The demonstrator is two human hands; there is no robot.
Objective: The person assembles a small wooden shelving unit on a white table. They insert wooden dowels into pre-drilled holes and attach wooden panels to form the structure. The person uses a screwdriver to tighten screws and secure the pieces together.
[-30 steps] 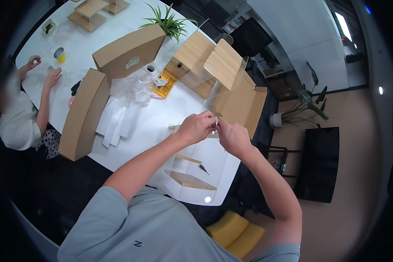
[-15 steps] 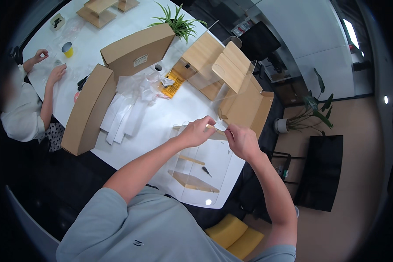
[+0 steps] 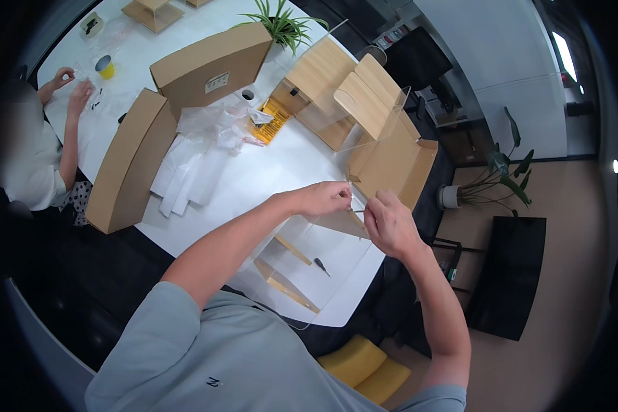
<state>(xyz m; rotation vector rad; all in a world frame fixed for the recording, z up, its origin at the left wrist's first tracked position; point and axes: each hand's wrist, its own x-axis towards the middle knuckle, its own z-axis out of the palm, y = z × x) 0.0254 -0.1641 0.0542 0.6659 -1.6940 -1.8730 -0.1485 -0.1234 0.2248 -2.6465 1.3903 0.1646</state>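
Fingers of my left hand (image 3: 331, 197) are pinched together at the top corner of a clear-panelled wooden shelf unit (image 3: 293, 250); what they grip is hidden. Just to the right, my right hand (image 3: 391, 225) is closed around a thin dark rod-like tool (image 3: 358, 211), its tip pointing at the left fingers and the edge of a wooden board. Pale wood boards show through the unit's clear side. A small dark screwdriver (image 3: 321, 266) lies beyond that panel.
Opened cardboard boxes (image 3: 127, 161) stand at left, beside white and clear wrapping (image 3: 199, 158) and a yellow packet (image 3: 271, 122). Another wood-and-clear unit (image 3: 323, 82) stands at the back right, by a flattened carton (image 3: 391, 161). A co-worker (image 3: 41, 158) sits across at left.
The shelf unit has turned and shifted slightly left. My left hand has moved a little right, and my right hand has rolled at the wrist. The view has tilted slightly.
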